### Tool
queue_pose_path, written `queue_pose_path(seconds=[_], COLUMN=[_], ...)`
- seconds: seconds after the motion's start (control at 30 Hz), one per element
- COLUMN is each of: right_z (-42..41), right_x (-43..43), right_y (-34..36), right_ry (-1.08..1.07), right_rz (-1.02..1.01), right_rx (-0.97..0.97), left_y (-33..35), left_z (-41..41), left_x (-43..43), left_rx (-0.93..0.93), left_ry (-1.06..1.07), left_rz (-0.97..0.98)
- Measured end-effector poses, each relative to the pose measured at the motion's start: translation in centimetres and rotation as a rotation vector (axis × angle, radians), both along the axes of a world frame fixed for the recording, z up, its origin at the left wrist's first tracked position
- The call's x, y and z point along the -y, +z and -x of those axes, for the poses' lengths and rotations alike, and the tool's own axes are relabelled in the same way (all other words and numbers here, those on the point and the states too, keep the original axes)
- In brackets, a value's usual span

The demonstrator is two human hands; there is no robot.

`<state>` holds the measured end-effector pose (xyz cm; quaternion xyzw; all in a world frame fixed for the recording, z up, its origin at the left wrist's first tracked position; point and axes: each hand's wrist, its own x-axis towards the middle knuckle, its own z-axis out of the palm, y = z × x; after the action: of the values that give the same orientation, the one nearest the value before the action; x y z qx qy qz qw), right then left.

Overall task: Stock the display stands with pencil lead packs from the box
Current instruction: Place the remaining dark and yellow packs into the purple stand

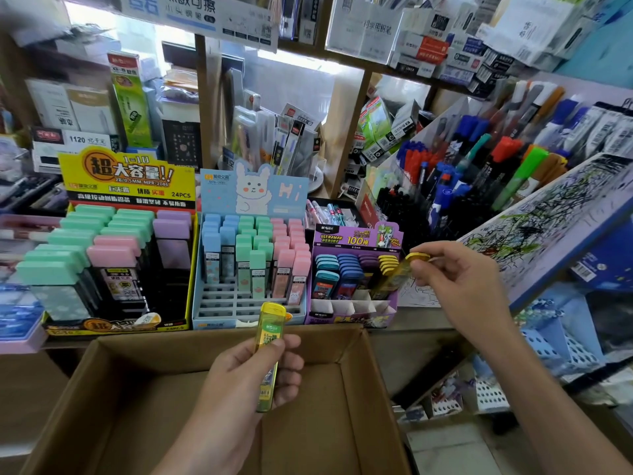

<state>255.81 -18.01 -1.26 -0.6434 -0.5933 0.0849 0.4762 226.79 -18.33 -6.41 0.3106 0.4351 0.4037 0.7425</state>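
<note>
2 yellow packs [270, 323] [394, 275]: 1 in left hand [253, 371] fingers' grip over box [154, 354], 1 in right hand [455, 282] pinch at purple stand [356, 238]

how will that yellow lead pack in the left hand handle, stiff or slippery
The yellow lead pack looks like rigid clear plastic, so probably stiff. Slim and pinched by the left hand, likely light. Its glossy faces may be slippery.

Left hand [246, 371] low, right hand [459, 279] farther forward, both tightly curled.
</note>
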Motion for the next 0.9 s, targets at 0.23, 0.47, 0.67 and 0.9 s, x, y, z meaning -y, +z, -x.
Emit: queue_pose_path(seconds=[0.23, 0.47, 0.67, 0.9], right_z=[-0.8, -1.1, -1.0, -0.5], right_x=[-0.9, -1.6, -1.6, -1.0], right_y=[-1.4, -3.8, -4.4, -3.8], right_ry=[-0.024, -0.059, -0.078, -0.093], right_rz=[-0.011, 0.034, 0.030, 0.019], right_rx=[0.103, 0.157, 0.231, 0.300], left_y=[-0.1, -0.3, -0.6, -0.7], left_z=[0.0, -0.1, -0.1, -0.2], left_x=[0.0, -0.1, -0.2, -0.3], left_rx=[0.004, 0.005, -0.001, 0.018], left_ry=[-0.022, -0.031, -0.032, -0.021], left_rz=[0.001, -0.002, -0.008, -0.008])
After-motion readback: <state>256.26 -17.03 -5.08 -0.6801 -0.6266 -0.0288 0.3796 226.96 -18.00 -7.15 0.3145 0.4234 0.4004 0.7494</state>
